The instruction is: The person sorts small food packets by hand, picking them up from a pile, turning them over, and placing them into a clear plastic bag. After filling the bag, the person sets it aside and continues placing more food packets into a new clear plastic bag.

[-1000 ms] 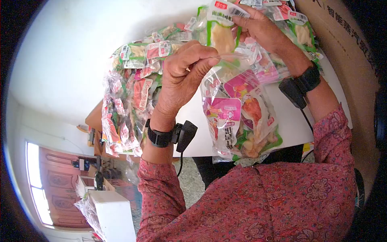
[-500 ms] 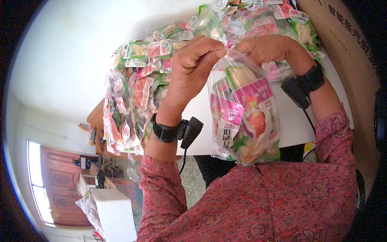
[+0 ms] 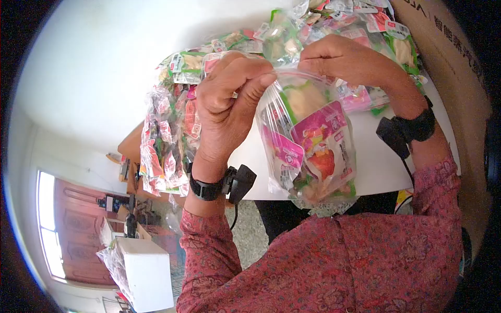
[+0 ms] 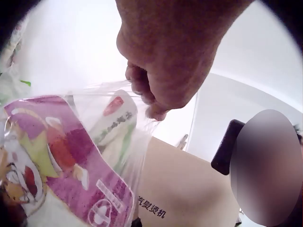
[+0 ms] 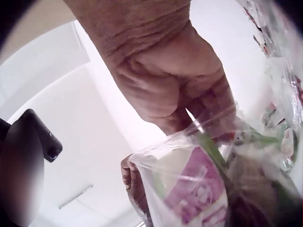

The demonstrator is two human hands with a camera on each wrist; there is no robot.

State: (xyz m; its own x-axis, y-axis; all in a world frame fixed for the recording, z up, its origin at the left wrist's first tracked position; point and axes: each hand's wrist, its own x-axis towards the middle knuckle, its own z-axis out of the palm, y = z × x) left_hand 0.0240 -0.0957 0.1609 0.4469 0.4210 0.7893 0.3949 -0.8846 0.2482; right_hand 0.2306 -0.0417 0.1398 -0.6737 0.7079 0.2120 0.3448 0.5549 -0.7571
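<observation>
A clear plastic bag [image 3: 271, 112] hangs upright between the two hands, over the white table's near edge. Purple-labelled food packets [image 3: 318, 128] show through its film, and a green-edged packet [image 3: 305, 99] of pale food lies near the top inside. My left hand [image 3: 227, 99] pinches the left corner of the bag's mouth between thumb and curled forefinger. At the mouth's right side, my right hand [image 3: 355, 60] grips the rim with bent fingers. The right wrist view shows the stretched film running up to the right hand's fingers [image 5: 215, 113], whose tips are partly behind it.
Heaped food packets [image 3: 190, 62] line the table's back and left side. A large cardboard box [image 3: 443, 62] with printed characters stands on the right. The white tabletop [image 3: 376, 156] shows around the bag. A white box [image 3: 146, 271] stands beyond the table at lower left.
The pale packet in the right hand went down into the bag. The right hand then came to the bag's mouth, and the left hand has shifted slightly left, spreading the rim wider.
</observation>
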